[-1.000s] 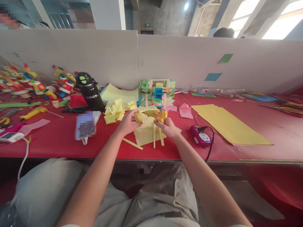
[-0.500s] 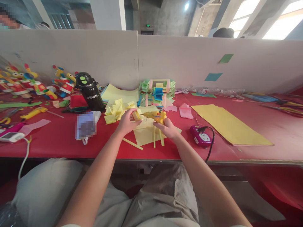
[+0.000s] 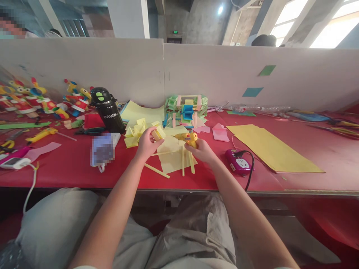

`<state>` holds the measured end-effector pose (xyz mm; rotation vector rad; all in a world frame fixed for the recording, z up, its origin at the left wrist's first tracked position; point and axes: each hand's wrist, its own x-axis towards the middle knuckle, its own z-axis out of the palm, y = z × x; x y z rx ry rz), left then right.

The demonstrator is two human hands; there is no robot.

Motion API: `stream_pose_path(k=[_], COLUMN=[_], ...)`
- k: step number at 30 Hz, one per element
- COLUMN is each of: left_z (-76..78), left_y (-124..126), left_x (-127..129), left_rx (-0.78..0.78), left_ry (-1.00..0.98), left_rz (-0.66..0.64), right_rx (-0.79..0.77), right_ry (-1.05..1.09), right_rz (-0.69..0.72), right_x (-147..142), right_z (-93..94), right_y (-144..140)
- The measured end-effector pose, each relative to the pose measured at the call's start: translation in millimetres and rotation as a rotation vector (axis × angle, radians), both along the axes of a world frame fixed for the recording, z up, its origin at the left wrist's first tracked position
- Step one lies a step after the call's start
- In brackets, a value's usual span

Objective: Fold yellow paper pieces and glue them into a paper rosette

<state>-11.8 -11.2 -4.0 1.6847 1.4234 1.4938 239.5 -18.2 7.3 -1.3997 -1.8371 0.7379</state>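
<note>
Folded yellow paper piece (image 3: pixel 156 133): pinched in the left hand (image 3: pixel 146 144) above the red desk (image 3: pixel 70 164), beside the pile of folded yellow pieces (image 3: pixel 136 131). The right hand (image 3: pixel 202 150) has its grip clamped on the yellow glue gun (image 3: pixel 187 138), nozzle aimed left at the piece. Judgement: bring the nozzle to the seam, steady both wrists, apply a small bead, and keep fingertips clear of hot glue and the yellow strips (image 3: pixel 186 162) below.
</note>
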Motion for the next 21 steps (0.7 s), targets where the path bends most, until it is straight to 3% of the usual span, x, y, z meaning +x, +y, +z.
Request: stream_pose_path(k=[3,7,11,15,18,21], left_z=[-3.8,-7.7,-9.0,-8.6,-7.9,-7.4], left_y=[3,6,6,5,4,3], left_x=[-1,0,1,1,1,1], left_rx=[0.012,0.011,-0.006,-0.033,-0.048,-0.054], left_ry=[-0.003,0.002,0.012,0.020,0.015,0.021], left_rz=[0.008,-0.013,-0.025,-0.046,-0.059,-0.060], right_rx=[0.084,0.006,-0.068,-0.073,0.102,0.407], right_ry=[-0.145,-0.329,-0.352,-0.263,-0.189,-0.170], right_rz=[-0.157,-0.429,-0.505,-0.522,-0.543,-0.533], right_x=[21,53,69,67,61,51], right_z=[5.1,7.8,2.4,-0.8,3.2,12.1], right_y=[12,25,29,27,21,15])
